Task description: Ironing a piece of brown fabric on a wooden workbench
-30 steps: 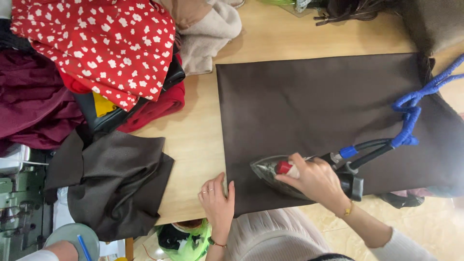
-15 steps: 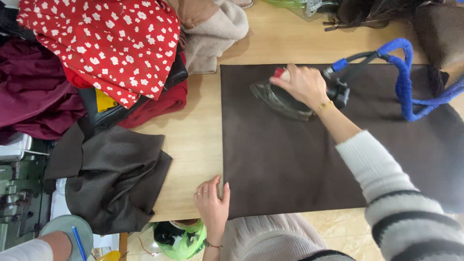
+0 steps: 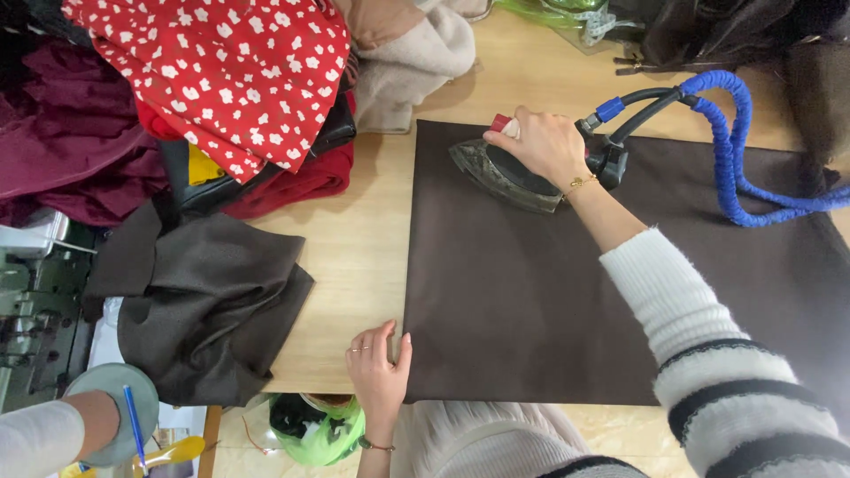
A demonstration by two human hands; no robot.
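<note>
Listing one iron (image 3: 506, 173), gripped in the clenched fingers of the right hand (image 3: 542, 146), on one dark brown fabric panel (image 3: 567, 292); the left hand (image 3: 379, 372) rests flat, fingers released, on its near-left corner. One wooden counter (image 3: 354, 239); one blue-wrapped cord (image 3: 735, 150); one crumpled brown cloth (image 3: 208, 301); one red floral garment (image 3: 221, 71).

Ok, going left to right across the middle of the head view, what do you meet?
Sewing machine → crumpled dark brown cloth → bare wooden table → left hand → flat brown fabric → striped sleeve.

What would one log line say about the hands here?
right hand: grips iron on brown cloth | left hand: flat on cloth corner
</note>
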